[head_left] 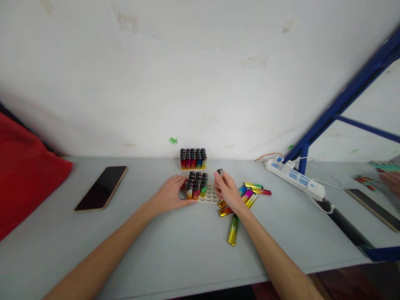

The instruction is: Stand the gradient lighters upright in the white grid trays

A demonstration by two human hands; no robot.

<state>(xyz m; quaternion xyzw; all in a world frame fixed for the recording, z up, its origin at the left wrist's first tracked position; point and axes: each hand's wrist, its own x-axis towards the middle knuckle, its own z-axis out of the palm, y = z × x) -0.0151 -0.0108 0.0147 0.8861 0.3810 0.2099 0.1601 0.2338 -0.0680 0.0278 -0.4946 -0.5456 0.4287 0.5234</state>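
My left hand (pixel 171 192) curls round the left end of a pale tray (pixel 208 198) with rows of holes, thumb along its front edge. Several black-topped lighters (pixel 196 185) with coloured bodies stand upright in the tray's left part; holes show at its right. Above that right end, my right hand (pixel 225 188) is closed on a lighter (pixel 220 171), whose dark top sticks up past the fingers; the rest of it is hidden. Beside and partly beneath my right forearm lie several shiny, long pieces (pixel 233 230) in yellow, green, red, purple and blue.
Behind the tray, a second block of upright lighters (pixel 193 159) stands near the wall. A phone (pixel 101 188) lies at the left, by a red cloth (pixel 28 171). A white power strip (pixel 295 179) with cables lies right, beside a blue metal frame (pixel 328 118). Another person's hand (pixel 391 181) shows far right.
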